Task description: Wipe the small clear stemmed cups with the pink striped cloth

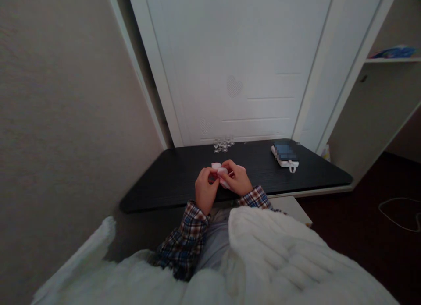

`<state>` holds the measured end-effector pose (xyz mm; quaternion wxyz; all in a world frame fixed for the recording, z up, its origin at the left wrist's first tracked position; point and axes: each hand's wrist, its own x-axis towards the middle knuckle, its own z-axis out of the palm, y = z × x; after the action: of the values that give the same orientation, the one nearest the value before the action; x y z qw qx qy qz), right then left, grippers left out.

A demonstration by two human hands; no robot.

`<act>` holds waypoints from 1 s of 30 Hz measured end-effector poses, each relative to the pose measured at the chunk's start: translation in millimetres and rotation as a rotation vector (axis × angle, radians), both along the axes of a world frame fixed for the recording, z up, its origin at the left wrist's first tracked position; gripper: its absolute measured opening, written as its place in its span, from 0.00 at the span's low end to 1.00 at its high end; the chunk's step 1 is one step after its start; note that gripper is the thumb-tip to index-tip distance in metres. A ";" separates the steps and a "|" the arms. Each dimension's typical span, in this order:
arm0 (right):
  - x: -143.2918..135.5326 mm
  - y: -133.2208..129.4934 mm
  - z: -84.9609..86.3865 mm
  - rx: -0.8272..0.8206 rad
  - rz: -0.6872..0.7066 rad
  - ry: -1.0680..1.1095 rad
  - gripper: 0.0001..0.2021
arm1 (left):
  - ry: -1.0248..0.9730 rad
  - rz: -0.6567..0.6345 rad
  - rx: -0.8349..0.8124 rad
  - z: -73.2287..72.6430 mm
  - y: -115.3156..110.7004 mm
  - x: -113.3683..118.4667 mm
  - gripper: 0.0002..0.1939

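At the left of the frame, the black tabletop (158, 182) began near the wall (72, 86), bare and dark along that side. Just left of the lower centre, the left hand (206, 186) was drawn into a narrow pinch, thumb and fingertips gathered on the near-left part of a pink-and-white piece (222, 172). This piece sat at the centre of the frame, held up between both hands over the tabletop's near part. It seemed light and thin, probably soft and pliable like film, paper or cloth; its exact material could not be told. A firm squeeze would likely crease it, so its outer edges looked the best place for a gentle fingertip hold. If smooth, it might slip a little.

Above it, toward the far edge, stood a cluster of small clear stemmed pieces (222, 144), apart from the hands and likely fragile. Just right of centre, the right hand (239, 180) curled around the piece's right side, its fingertips also narrowed on it. Farther right, a dark-screened device (285, 151) lay on a white block (288, 164) with a small loop.
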<state>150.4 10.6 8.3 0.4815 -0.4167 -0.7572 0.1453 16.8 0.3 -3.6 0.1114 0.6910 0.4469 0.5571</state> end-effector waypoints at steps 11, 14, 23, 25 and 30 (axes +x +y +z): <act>-0.3 1.2 -0.8 -0.034 -0.059 0.080 0.10 | 0.019 0.049 0.052 0.7 1.9 -0.8 0.24; 0.9 0.1 0.3 -0.034 -0.096 0.126 0.08 | -0.014 0.043 0.021 0.5 3.0 -1.3 0.29; 4.8 11.6 -3.3 -0.099 0.108 0.451 0.10 | -0.170 -0.106 -0.105 -2.3 7.3 -1.1 0.25; 5.1 13.3 -3.1 -0.112 0.174 0.530 0.10 | -0.186 -0.167 -0.129 -1.0 6.8 -1.0 0.22; 5.8 13.1 -0.8 -0.140 0.274 0.631 0.12 | -0.162 -0.207 -0.106 2.7 2.9 -1.4 0.14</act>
<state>156.2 23.7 7.5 0.6381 -0.2778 -0.6080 0.3820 15.5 3.2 -0.9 0.2403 0.6793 0.3918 0.5721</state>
